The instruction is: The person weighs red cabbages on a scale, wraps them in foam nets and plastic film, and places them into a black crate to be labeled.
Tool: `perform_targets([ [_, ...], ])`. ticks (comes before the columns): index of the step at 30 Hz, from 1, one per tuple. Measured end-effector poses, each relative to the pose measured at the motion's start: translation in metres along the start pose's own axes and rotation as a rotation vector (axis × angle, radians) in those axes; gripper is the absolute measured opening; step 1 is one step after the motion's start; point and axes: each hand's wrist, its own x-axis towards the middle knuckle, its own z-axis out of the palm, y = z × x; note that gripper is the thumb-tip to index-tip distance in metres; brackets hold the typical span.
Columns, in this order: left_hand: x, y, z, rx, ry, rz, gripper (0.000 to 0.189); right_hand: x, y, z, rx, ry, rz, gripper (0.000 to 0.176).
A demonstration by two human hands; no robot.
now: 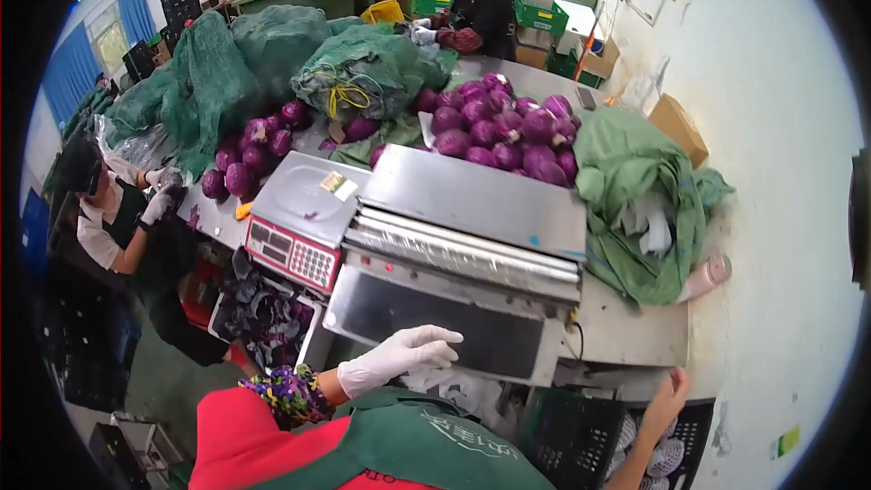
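Note:
My left hand (404,361), in a white glove, is stretched out over the near edge of a film wrapping machine (494,195). Its fingers are extended and it holds nothing. The machine's dark heating plate (426,313) lies just beyond it. My right hand (667,401) is bare, raised above a black crate (694,440) at the lower right. Its fingers are loosely bent, apart, with nothing visible in them. Several round items in white foam nets (667,458) sit in that crate. Beyond the machine, purple cabbages (481,133) are heaped on the table.
A digital scale (304,213) stands left of the machine, above a bin of dark cabbage leaves (263,313). Green mesh sacks (354,73) lie at the back; a green cloth sack (635,191) is right. Co-workers stand left (118,218) and at the far side (481,9).

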Motion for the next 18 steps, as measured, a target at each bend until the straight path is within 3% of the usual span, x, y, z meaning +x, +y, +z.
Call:
perform_targets([
  [3,0.004,0.038,-0.072,0.134,0.126,0.154,0.035,0.01,-0.077,0.083,0.008,-0.295,-0.068,0.032],
  [6,0.021,0.066,-0.147,0.043,0.247,0.284,0.032,0.027,-0.166,0.159,0.043,-0.531,-0.087,0.035],
  [10,0.041,0.101,-0.198,0.133,0.225,0.343,0.031,0.064,-0.252,0.284,0.04,-0.712,-0.261,0.043],
  [12,0.055,0.105,-0.211,0.177,0.216,0.346,0.03,0.09,-0.28,0.36,-0.007,-0.74,-0.524,0.05],
  [13,0.06,0.108,-0.212,-0.009,0.191,0.3,0.029,0.098,-0.297,0.395,-0.026,-0.753,-0.519,0.054],
  [16,0.074,0.117,-0.234,-0.003,0.299,0.203,0.028,0.121,-0.318,0.498,-0.113,-0.835,-0.537,0.069],
  [18,0.084,0.112,-0.258,-0.063,0.378,0.349,0.025,0.121,-0.331,0.546,-0.227,-0.908,-0.495,0.075],
])
